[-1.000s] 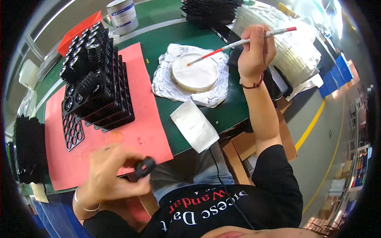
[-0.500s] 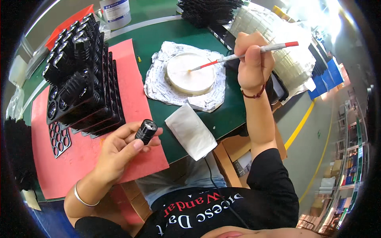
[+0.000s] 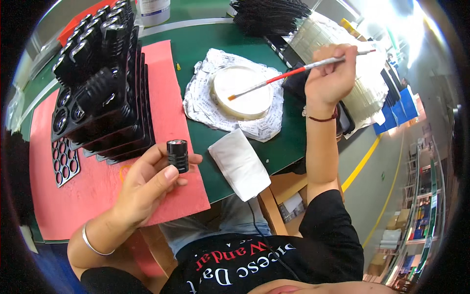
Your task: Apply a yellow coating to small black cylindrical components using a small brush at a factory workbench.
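Note:
My left hand [image 3: 147, 183] is closed round a short black ribbed cylinder [image 3: 177, 157], which looks like a flashlight head. It stands nearly upright over the pink mat's right edge, its shiny end up. My right hand [image 3: 332, 73] grips a slim paintbrush [image 3: 289, 74] with a red and whitish handle. The brush slants down to the left, its tan bristles over a round white dish [image 3: 267, 105]. Whether the bristles touch the dish's surface I cannot tell. Crumpled printed paper [image 3: 198, 105] lies under the dish. Nearer me lies a white folded cloth or pad [image 3: 240, 164].
Stacked black trays [image 3: 110, 139] filled with similar black cylinders [image 3: 115, 41] stand on the pink mat [image 3: 88, 210] at left. A flat black ring plate [image 3: 66, 164] lies beside them. Clear plastic trays [image 3: 318, 34] and a white tub [image 3: 154, 12] are at the back.
The black cylinder has tipped from slanted to nearly upright in my left hand. My right hand has turned, and the brush has rolled or slid in its fingers. The view has shifted slightly.

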Motion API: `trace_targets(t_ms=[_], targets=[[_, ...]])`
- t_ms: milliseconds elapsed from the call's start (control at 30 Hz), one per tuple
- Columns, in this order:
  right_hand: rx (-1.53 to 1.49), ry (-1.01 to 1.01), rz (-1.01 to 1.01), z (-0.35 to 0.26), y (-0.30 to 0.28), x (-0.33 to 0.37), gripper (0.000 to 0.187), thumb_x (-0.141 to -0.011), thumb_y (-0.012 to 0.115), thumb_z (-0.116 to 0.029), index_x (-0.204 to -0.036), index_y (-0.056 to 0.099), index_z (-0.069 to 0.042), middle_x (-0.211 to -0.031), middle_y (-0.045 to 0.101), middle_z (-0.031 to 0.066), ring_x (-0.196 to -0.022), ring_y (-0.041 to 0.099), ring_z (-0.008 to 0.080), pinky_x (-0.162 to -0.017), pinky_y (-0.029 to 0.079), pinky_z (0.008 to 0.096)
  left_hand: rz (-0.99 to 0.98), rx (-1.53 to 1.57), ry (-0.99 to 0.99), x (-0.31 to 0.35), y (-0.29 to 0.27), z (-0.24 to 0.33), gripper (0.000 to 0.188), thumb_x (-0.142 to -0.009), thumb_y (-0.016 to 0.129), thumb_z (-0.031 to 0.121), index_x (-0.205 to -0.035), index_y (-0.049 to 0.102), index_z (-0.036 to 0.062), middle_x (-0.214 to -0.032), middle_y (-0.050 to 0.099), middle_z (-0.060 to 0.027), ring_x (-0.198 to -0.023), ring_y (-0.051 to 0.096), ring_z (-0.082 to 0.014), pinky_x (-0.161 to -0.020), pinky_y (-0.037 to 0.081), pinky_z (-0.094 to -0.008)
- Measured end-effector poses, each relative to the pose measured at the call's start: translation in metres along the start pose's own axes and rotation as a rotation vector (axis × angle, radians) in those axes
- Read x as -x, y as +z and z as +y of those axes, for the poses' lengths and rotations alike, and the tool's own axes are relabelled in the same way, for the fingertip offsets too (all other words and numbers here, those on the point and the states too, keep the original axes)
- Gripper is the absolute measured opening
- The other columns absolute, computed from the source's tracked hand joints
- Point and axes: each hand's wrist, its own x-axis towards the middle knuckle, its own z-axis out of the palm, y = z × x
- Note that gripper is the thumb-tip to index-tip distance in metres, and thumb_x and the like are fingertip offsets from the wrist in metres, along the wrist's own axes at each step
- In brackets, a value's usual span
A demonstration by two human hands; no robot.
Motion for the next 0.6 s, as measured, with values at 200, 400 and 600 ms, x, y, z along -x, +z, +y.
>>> trace_targets(t_ms=[200, 400, 600], targets=[[-0.029, -0.027, 0.079, -0.004, 0.012, 0.004, 0.031, -0.087, 0.039, -0.028, -0.063, 0.039, -0.009, -0.049, 0.026, -0.0029, -0.042, 0.021, 0.0057, -0.043, 0.018, 0.0213, 0.089, 0.018, 0.073, 0.000, -0.002, -0.005, 0.041, -0.077, 0.058, 0.023, -0.109, 0.042, 0.0029, -0.093, 0.051, -0.0055, -0.082, 0.050, -0.0112, -0.071, 0.042, -0.0249], [-0.045, 0.013, 0.125, -0.006, 0.013, 0.004, 0.032, -0.087, 0.040, -0.029, -0.063, 0.040, -0.009, -0.047, 0.025, -0.0033, -0.041, 0.020, 0.0054, -0.041, 0.017, 0.0209, 0.138, 0.004, 0.045, 0.001, 0.000, -0.001, 0.038, -0.075, 0.059, 0.020, -0.106, 0.044, 0.0024, -0.088, 0.051, -0.0035, -0.077, 0.050, -0.0103, -0.068, 0.042, -0.0237], [0.090, -0.085, 0.149, -0.011, 0.016, 0.004, 0.033, -0.086, 0.040, -0.028, -0.060, 0.038, -0.009, -0.046, 0.024, -0.0031, -0.040, 0.020, 0.0056, -0.041, 0.017, 0.0217, 0.052, 0.033, 0.046, 0.000, -0.006, -0.005, 0.032, -0.077, 0.059, 0.015, -0.105, 0.046, 0.0042, -0.096, 0.052, -0.0032, -0.086, 0.049, -0.0094, -0.071, 0.042, -0.0233]])
